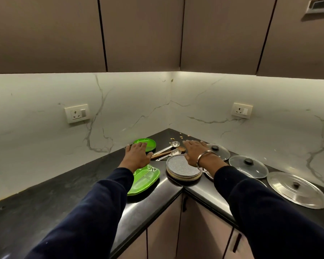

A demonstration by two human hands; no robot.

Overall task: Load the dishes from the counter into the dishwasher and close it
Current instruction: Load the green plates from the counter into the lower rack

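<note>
Head view: both hands are reaching out over the black stone corner counter (67,187), palms down. Left hand (137,156) is hovering with fingers spread and straight, holding nothing, just left of the stack of round grey speckled plates (182,168). Right hand (197,153) is lying flat-fingered over the stack's far right rim, also gripping nothing; contact can't be told.

Behind the stack are lying steel and wooden-handled spoons (166,150), and beyond them a round bright-green plastic plate (145,144). Left of the stack, a square bright-green plastic plate (145,179) is sitting near the counter edge. Right of the stack are running two glass lids with black knobs (248,166) and a large steel lid (296,189).

Handling, as a guess: the stack is looking stiff, heavyish and breakable, so best taken two-handed under opposite rims. Green plates are likely light and slick. Glass lids are fragile; knobs are the hold.

Stack is sitting right at the counter's inner corner edge, so sliding toward the person is risking a drop. Open counter is lying well left of the stack. Dishwasher isn't in view.
</note>
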